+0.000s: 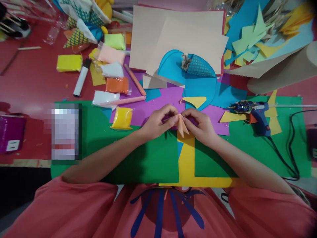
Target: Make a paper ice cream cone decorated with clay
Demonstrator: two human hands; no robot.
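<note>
Between my two hands is a small piece of peach-coloured folded paper, its pleats fanning out toward me. My left hand pinches its left side between thumb and fingers. From the other side my right hand grips it the same way. The paper is held above yellow sheet and purple sheet. Just beyond the hands lies a curved yellow paper scrap. Farther off, a blue patterned paper cone with crumpled paper at its mouth rests on a rounded blue cutout.
A blue glue gun with its cord lies at right on green sheets. At left are a pixelated phone-like object, a marker and several clay packets. Beige sheets and paper scraps lie at the back.
</note>
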